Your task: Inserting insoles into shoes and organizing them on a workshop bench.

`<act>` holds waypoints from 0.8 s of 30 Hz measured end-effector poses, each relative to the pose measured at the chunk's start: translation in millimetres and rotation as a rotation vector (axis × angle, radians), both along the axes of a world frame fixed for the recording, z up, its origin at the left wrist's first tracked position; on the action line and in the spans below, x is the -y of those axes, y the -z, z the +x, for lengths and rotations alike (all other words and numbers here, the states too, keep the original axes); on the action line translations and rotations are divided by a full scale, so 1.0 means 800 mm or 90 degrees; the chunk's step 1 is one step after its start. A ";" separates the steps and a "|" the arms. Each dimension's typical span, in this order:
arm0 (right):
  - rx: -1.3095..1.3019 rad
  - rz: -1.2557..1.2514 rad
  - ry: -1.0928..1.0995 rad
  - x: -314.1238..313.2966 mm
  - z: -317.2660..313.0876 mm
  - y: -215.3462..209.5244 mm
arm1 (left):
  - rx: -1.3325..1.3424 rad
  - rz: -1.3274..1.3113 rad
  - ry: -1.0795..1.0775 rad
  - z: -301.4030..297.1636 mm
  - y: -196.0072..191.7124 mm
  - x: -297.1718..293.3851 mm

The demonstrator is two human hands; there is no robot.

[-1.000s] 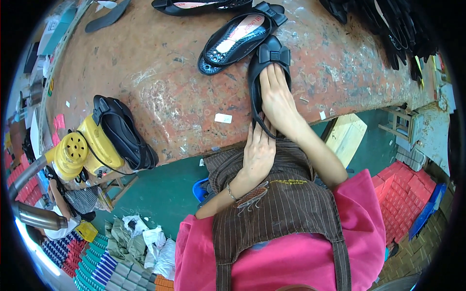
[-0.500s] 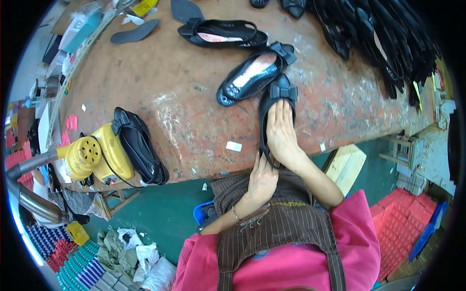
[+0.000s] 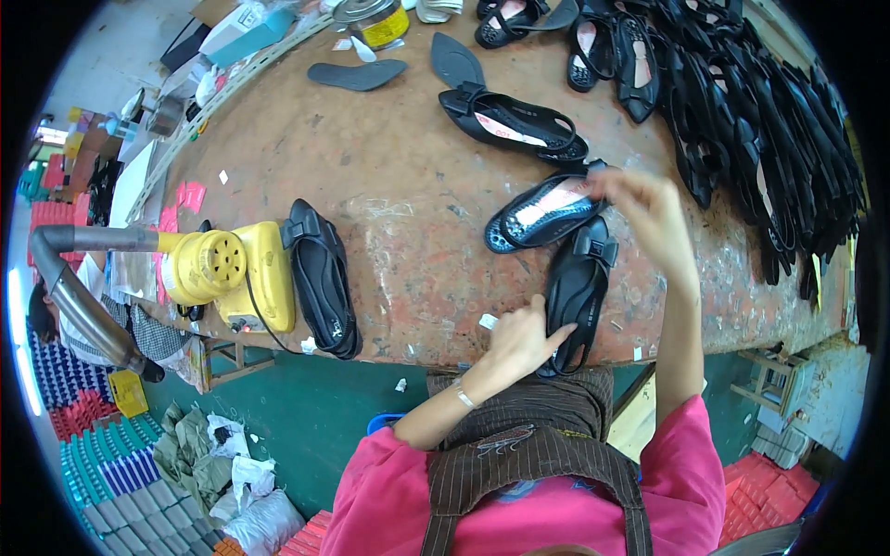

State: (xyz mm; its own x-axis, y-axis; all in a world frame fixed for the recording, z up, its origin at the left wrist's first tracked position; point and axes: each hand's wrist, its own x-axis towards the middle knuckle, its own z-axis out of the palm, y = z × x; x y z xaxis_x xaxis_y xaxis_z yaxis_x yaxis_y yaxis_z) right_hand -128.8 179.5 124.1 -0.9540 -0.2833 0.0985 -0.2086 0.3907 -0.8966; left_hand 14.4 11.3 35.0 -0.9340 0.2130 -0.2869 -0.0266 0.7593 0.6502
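A black slingback flat [image 3: 579, 283] with a bow lies at the table's near edge, toe pointing away from me. My left hand [image 3: 521, 339] holds it near the heel, thumb inside over the dark insole and fingers along its left side. Motion smears the fingers of my right hand [image 3: 652, 218], which is over the toe end of a second black flat [image 3: 542, 213]. That flat has a pink and white lining; whether my right fingers grip anything I cannot make out. Beyond it lies another black slingback [image 3: 514, 125], also with a pale lining.
At left a yellow machine [image 3: 260, 269] with a grey hose stands beside a pair of nested black flats [image 3: 322, 278]. Loose dark insoles [image 3: 357, 75] and a tin [image 3: 371, 20] lie at the back. Many black shoes [image 3: 742, 139] are piled at right.
My right hand has come out of the near flat and moved up to the second one. My left hand now has its thumb inside the near flat. The whole view has shifted.
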 end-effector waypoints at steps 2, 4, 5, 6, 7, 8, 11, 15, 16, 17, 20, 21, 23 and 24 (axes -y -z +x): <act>-0.030 0.035 0.012 0.004 -0.066 0.004 | -0.016 0.046 -0.011 0.002 0.033 -0.002; -0.037 0.060 0.010 0.020 -0.119 0.031 | -0.048 0.135 0.010 0.007 0.017 0.041; -0.052 0.094 -0.011 0.032 -0.147 0.050 | -0.033 0.161 -0.011 0.010 -0.008 0.075; -0.064 0.134 -0.028 0.040 -0.175 0.073 | -0.014 0.193 -0.028 0.014 -0.038 0.111; -0.042 0.158 -0.022 0.034 -0.211 0.105 | -0.014 0.159 -0.055 0.015 -0.065 0.147; -0.015 0.180 -0.020 0.029 -0.249 0.139 | -0.010 0.124 -0.084 0.015 -0.085 0.180; 0.000 0.180 0.061 0.092 -0.317 0.179 | -0.353 -0.107 -0.459 0.016 -0.090 0.256; 0.110 0.332 0.120 0.177 -0.344 0.196 | -0.231 -0.345 -0.501 0.010 -0.064 0.345; 0.039 0.416 0.186 0.179 -0.353 0.210 | -0.171 -0.438 -0.406 0.017 -0.056 0.350; 0.133 0.395 0.116 0.182 -0.349 0.197 | -0.180 -0.460 -0.389 0.021 -0.054 0.344; 0.117 0.430 0.039 0.183 -0.357 0.202 | -0.046 -0.436 -0.425 0.028 -0.077 0.336; 0.088 0.416 0.010 0.182 -0.350 0.189 | -0.043 -0.471 -0.405 0.028 -0.076 0.338; 0.003 0.305 0.033 0.176 -0.334 0.169 | -0.066 -0.539 -0.439 0.026 -0.077 0.319; -0.056 0.210 0.081 0.171 -0.325 0.165 | -0.163 -0.563 -0.444 0.022 -0.073 0.307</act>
State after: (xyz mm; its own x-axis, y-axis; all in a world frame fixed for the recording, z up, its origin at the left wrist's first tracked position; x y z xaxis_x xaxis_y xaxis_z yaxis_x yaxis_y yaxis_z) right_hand -388.7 42.9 -7.8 -0.9755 -0.1938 0.1042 -0.2104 0.6838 -0.6987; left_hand 31.8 -234.1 93.2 -0.8217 -0.5532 0.1368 -0.5638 0.8241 -0.0537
